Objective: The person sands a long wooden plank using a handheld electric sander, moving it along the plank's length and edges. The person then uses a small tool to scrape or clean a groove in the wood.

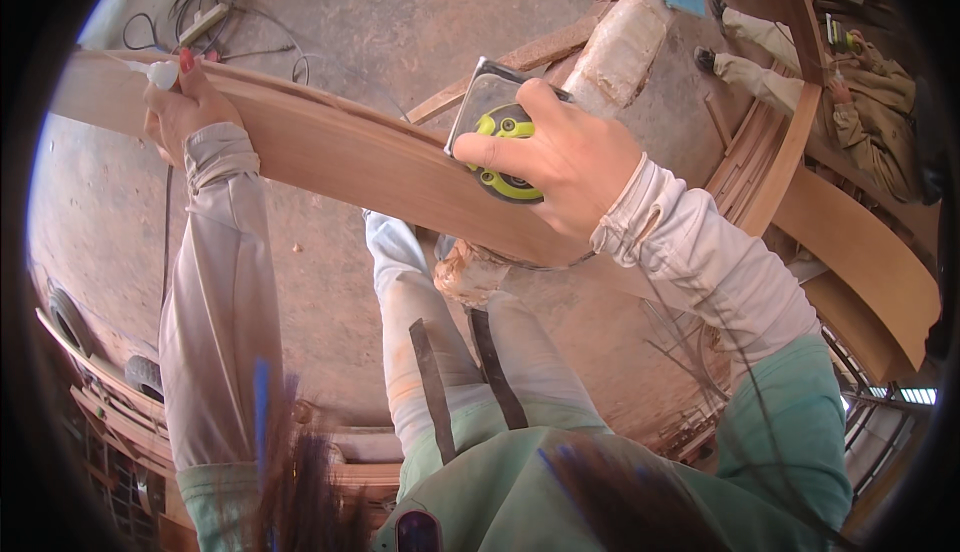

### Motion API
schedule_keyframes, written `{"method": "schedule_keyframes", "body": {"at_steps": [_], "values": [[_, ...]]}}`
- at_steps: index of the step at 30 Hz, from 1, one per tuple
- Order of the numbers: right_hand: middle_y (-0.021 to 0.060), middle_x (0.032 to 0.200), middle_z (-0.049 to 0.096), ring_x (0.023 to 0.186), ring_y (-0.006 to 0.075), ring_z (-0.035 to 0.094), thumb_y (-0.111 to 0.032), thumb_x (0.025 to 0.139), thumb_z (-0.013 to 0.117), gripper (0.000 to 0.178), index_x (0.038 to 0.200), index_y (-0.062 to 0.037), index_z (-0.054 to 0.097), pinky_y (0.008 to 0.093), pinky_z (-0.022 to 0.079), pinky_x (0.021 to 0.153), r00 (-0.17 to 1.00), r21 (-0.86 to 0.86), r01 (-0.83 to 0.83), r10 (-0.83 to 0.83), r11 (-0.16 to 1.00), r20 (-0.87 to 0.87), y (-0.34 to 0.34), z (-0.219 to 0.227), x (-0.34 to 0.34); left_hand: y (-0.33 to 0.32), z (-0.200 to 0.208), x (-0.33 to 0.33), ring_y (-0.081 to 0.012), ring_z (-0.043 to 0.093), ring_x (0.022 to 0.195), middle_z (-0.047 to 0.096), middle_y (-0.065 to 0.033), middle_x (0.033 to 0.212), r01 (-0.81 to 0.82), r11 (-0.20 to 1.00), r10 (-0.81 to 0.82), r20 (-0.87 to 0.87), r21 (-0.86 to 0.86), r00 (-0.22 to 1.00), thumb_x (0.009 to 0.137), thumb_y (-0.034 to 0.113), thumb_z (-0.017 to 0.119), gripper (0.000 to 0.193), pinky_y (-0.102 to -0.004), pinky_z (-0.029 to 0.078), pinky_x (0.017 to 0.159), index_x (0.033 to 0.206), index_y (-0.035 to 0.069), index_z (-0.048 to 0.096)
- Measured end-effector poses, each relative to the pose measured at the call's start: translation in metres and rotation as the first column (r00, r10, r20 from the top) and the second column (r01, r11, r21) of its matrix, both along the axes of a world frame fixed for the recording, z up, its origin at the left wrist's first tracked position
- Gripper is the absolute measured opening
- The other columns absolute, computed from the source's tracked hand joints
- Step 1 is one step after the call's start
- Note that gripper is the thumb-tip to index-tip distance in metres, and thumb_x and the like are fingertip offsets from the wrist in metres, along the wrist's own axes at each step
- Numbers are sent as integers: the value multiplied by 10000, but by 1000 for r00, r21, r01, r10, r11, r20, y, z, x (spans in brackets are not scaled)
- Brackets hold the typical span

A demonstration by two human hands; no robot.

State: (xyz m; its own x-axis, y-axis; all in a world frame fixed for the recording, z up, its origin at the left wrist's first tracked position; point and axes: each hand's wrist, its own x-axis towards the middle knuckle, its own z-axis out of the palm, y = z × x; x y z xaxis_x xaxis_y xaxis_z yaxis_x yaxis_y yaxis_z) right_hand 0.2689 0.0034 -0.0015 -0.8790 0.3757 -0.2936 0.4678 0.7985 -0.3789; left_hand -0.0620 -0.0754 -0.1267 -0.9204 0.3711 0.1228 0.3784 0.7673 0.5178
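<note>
A long, slightly curved wooden board [330, 157] slants across in front of me, from the far left down toward the middle right. My left hand [195, 112] is closed at the board's left end, thumb by its upper edge. A small white bottle [162, 75] with a thin nozzle pokes out of that hand, beside a small red spot. My right hand [575, 162] is wrapped over a palm sander [510, 124] with a green and dark body and a rectangular metal-edged base. The sander is tilted at the board's upper edge; whether its pad touches the wood is hidden.
Cables and a power strip [203, 27] lie on the concrete floor at the far left. A pale wrapped block [625, 47] and a plank stand beyond the board. Stacked strips [750, 157] and curved panels [850, 237] fill the right, where another person [870, 102] works. Tires [70, 320] lie left.
</note>
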Motion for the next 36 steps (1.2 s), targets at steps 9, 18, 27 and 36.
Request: {"method": "schedule_keyframes", "body": {"at_steps": [9,18,27,36], "values": [[152,1048,466,789,322,667,-99,793,655,493,1212,-342,564,404,579,632,995,-72,43,-36,996,95,1,7,11,0,2,3,-305,598,1085,598,-138,1162,-12,999,12,-8,-43,1000,940,585,507,546,-411,466,967,1185,100,564],[164,1089,477,827,324,668,-84,789,658,517,1229,-338,561,411,581,641,991,-93,50,-38,994,126,3,10,11,-2,2,4,-304,579,1112,596,-141,1163,-15,1000,15,1,-19,1000,938,597,499,558,-419,442,996,1193,105,556],[118,1006,444,766,286,657,-214,763,736,500,1215,-357,575,394,569,602,998,44,-47,46,998,38,4,-1,-1,-4,-4,-2,-297,544,1156,611,-120,1165,-7,998,5,-34,-59,999,942,595,490,553,-422,430,997,1196,109,557],[128,1012,457,803,296,652,-192,767,726,503,1217,-353,571,384,569,627,999,24,-43,42,999,33,2,-1,-19,-2,0,4,-275,518,1189,633,-97,1145,-13,999,11,-27,-51,1000,948,591,481,540,-421,405,1024,1185,111,557]]}}
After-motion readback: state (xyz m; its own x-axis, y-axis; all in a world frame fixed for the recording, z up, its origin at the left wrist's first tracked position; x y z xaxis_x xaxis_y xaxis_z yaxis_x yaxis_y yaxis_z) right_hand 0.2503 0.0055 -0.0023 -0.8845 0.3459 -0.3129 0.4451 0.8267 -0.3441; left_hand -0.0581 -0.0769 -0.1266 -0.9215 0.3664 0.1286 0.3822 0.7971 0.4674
